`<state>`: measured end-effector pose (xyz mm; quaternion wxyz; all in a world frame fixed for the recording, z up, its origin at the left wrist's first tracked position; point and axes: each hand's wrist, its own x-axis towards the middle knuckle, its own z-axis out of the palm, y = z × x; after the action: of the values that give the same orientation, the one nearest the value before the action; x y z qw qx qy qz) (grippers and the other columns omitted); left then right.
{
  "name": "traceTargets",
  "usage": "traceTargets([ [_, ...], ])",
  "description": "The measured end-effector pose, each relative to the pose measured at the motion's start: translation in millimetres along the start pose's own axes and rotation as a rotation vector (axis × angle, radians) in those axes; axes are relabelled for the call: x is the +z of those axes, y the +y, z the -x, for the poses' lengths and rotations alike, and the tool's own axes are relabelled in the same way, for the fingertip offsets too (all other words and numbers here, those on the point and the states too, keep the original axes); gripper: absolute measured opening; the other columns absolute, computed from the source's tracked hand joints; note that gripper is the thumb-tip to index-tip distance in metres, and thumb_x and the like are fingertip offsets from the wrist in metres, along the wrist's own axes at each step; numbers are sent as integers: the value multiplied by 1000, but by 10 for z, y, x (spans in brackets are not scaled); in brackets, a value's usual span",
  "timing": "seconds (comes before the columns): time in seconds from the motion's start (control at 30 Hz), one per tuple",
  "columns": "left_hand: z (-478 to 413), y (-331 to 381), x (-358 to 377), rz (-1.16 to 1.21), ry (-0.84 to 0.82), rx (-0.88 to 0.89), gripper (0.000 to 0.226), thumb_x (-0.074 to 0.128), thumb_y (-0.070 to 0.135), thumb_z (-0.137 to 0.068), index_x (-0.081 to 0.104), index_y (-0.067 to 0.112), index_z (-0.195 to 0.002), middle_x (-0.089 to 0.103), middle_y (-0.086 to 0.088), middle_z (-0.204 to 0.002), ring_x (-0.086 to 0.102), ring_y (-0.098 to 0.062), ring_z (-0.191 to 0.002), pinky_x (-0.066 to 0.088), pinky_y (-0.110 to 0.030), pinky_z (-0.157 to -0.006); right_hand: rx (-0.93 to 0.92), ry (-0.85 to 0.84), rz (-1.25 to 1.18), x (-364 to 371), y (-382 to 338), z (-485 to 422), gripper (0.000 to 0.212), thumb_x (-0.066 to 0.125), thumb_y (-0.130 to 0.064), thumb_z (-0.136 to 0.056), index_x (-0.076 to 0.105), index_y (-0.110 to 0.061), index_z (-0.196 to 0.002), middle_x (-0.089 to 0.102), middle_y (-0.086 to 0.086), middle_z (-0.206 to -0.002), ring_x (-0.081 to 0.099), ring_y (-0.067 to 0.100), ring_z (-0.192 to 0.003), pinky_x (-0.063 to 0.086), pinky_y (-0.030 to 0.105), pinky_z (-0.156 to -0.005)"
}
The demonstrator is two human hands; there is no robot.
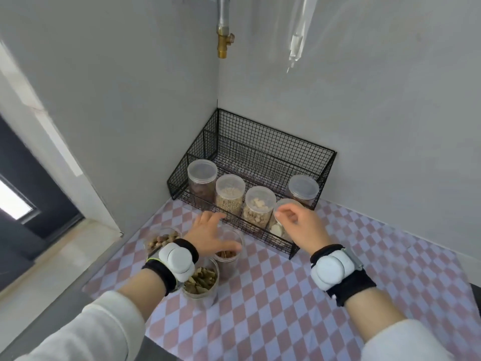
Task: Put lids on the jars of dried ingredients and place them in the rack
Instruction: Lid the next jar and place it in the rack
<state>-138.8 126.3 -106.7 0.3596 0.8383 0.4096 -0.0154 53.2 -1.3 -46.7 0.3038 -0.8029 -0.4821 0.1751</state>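
Head view: hovers with the left hand (210, 234), fingers spread, directly over an upright lidless jar (229, 259) on the cloth (286, 295), just before the rack (260, 149). Pinches with the right hand (299, 226) the lid (282, 204) of a racked jar.

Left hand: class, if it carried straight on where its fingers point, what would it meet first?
The left hand would probably meet the rack at its front edge, with the jar of pale grains behind; depth is uncertain.
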Motion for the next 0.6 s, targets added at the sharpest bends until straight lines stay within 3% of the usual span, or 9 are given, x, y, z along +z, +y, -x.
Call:
traceTargets([
  [0.1,74,80,184,-117,-49,-22,109,74,64,-56,20,26,-143,24,-8,-144,21,-30,-136,26,-45,-111,21,-26,1,-83,205,124,26,55,-31,-90,63,-14,-109,62,-3,-97,57,14,-89,50,33,-85],
  [0.3,92,284,416,-86,67,-23,102,82,38,-62,21,19,-141,30,-6,-142,31,-28,-132,35,-42,-108,64,-34,-29,-258,538,350,24,54,-30,-90,62,-14,-107,60,-3,-93,57,15,-88,49,32,-82],
  [0.6,71,1131,959,-12,38,202,94,80,37,-65,26,14,-139,34,-5,-138,35,-23,-129,35,-35,-107,198,-49,38,-528,1369,560,27,51,-27,-93,61,-11,-112,61,0,-101,57,18,-92,49,36,-86],
])
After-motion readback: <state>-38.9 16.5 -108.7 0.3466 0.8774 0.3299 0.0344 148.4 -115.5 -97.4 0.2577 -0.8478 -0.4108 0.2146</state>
